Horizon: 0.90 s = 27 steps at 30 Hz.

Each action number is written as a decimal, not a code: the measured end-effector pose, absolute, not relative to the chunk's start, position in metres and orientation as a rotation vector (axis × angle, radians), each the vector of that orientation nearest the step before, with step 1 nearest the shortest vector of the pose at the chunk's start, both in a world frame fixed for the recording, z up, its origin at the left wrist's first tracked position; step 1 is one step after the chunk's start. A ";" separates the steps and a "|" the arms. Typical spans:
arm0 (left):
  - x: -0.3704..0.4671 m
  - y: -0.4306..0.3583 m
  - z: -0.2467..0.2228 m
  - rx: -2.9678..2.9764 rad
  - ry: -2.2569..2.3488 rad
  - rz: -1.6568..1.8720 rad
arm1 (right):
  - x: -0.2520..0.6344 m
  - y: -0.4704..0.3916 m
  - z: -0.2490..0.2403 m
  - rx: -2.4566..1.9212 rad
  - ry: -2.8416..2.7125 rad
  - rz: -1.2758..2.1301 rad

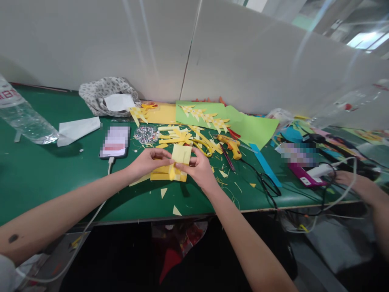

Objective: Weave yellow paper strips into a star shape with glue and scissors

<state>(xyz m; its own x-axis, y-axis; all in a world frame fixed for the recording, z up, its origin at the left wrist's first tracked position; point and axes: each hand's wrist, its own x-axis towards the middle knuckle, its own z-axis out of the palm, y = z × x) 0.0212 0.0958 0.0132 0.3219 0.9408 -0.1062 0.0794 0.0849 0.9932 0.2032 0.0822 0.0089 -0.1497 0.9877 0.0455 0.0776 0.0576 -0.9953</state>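
Both hands hold a small woven piece of pale and bright yellow paper strips [181, 155] above the table. My left hand [152, 159] pinches its left side between thumb and fingers. On its right side, my right hand [197, 166] has closed its thumb and fingers too. Beneath them lie flat yellow paper pieces [158, 176], partly covered by the hands. Just beyond, a pile of cut yellow strips [174, 134] is spread out, with yellow-handled scissors [206, 150] beside it.
A yellow glue gun [232, 147], a pen-like tool [227, 158] and a blue strip [267, 168] lie to the right. A phone [114, 141] on a cable and a bottle [26, 111] are leftward. Woven paper fish [205, 115] rest behind on green paper [252, 123]. A co-worker's hand [355, 184] is at right.
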 end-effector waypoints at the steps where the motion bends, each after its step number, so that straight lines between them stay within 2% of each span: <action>1: 0.022 0.096 0.014 1.321 1.044 0.861 | 0.203 0.082 0.009 -1.157 -1.411 1.239; 27: 0.020 0.097 0.011 1.321 1.018 0.885 | 0.200 0.079 0.011 -1.147 -1.388 1.263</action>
